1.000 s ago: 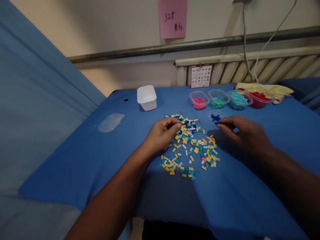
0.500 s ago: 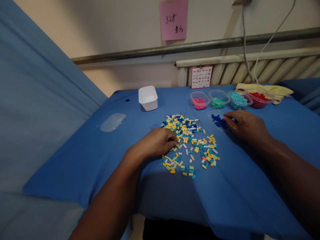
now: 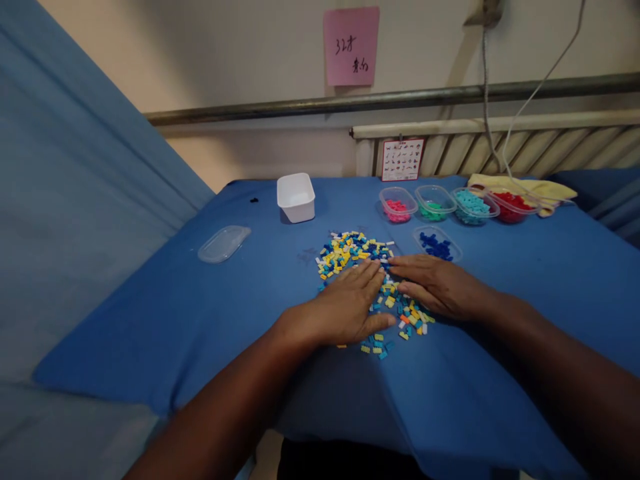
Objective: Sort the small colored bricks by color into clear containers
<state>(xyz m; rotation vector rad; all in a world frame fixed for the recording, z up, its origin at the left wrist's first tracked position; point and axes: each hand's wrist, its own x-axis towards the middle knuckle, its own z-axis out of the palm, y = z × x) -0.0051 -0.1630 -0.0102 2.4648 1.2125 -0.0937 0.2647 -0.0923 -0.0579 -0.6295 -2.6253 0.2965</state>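
A pile of small bricks [image 3: 350, 250] in yellow, blue, white and teal lies on the blue cloth in front of me. My left hand [image 3: 345, 303] rests flat on the near part of the pile, fingers stretched out. My right hand [image 3: 435, 287] lies flat on the pile's right side, fingers extended toward the left, fingertips close to the left hand's. Neither hand holds anything that I can see. Just beyond the right hand stands a clear tub of dark blue bricks [image 3: 437, 243].
Four clear tubs stand in a row at the back: pink [image 3: 397, 207], green [image 3: 434, 203], teal [image 3: 474, 203], red [image 3: 513, 203]. A white square tub [image 3: 296, 197] and a clear lid [image 3: 223, 243] lie to the left. A yellow cloth [image 3: 545, 189] and a picture card [image 3: 401, 160] are at the back.
My right hand came back from the dark blue tub onto the pile. My left hand uncurled and slid right, and lies flat on the bricks.
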